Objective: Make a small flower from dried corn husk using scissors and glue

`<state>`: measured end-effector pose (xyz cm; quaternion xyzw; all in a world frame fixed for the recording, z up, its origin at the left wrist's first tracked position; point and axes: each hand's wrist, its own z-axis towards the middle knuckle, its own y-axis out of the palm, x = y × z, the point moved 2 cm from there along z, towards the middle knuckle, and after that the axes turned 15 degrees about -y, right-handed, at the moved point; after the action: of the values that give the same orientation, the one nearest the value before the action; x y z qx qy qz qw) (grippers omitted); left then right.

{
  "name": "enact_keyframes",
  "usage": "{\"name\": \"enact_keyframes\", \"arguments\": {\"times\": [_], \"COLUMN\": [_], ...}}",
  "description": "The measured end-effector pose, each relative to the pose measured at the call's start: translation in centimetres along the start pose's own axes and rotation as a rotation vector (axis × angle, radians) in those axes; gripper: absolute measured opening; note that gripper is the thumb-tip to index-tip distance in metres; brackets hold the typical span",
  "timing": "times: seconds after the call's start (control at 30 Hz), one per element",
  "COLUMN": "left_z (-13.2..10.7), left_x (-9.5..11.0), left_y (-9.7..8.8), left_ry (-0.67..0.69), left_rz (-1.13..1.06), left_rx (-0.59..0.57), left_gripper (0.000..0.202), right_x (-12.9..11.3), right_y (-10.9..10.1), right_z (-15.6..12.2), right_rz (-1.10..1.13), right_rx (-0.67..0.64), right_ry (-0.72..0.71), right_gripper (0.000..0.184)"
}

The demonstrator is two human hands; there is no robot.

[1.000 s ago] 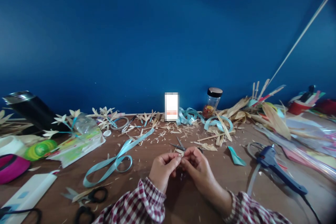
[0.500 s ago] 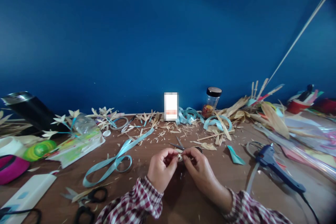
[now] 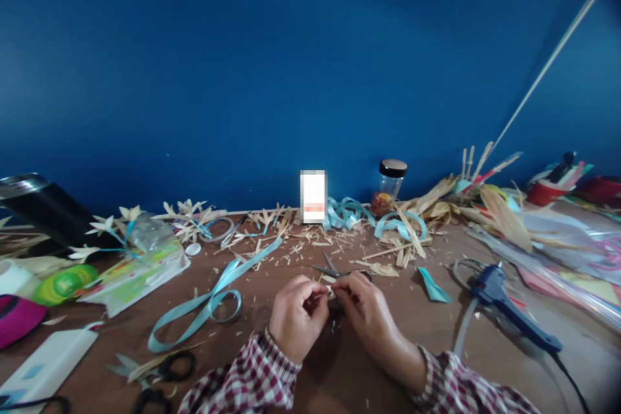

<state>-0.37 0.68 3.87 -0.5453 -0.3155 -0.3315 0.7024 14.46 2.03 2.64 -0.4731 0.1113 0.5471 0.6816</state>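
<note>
My left hand [image 3: 299, 315] and my right hand [image 3: 367, 312] meet over the middle of the brown table. Between their pinched fingertips is a small cream-coloured piece [image 3: 330, 291], perhaps dried husk; most of it is hidden by the fingers. Both hands are closed on it, thumb against forefinger. Just beyond the fingertips lie open scissors [image 3: 332, 268], their handles partly behind my right hand. Cream husk scraps [image 3: 317, 246] are scattered farther back. A light-blue ribbon [image 3: 206, 294] lies loosely looped to the left of my left hand.
A blue glue gun [image 3: 514, 310] lies at right, near a turquoise scrap [image 3: 434, 286]. Black-handled scissors [image 3: 177, 365] and a white power strip [image 3: 48, 362] are at front left. Husk flowers [image 3: 187, 213] and a black-lidded jar [image 3: 388, 187] stand along the blue wall.
The view has shifted slightly, so things at the left sit a little farther left. My fingers have moved slightly around the small cream piece, which both hands keep pinching.
</note>
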Motion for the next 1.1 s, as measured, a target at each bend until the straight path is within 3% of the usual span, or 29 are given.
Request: {"name": "enact_keyframes", "arguments": {"times": [0.63,1.1], "left_z": [0.04,0.52], "left_x": [-0.1,-0.59], "left_y": [0.07,-0.13], "left_ry": [-0.041,-0.046], "left_rz": [0.063,-0.037], "left_rx": [0.041,-0.005], "left_gripper": [0.009,0.012], "right_x": [0.19,0.8], "right_y": [0.12,-0.05], "right_z": [0.02,0.16], "right_rz": [-0.04,0.054], "right_rx": [-0.022,0.111], "right_ry": [0.035,0.071], "right_gripper": [0.015,0.016]}}
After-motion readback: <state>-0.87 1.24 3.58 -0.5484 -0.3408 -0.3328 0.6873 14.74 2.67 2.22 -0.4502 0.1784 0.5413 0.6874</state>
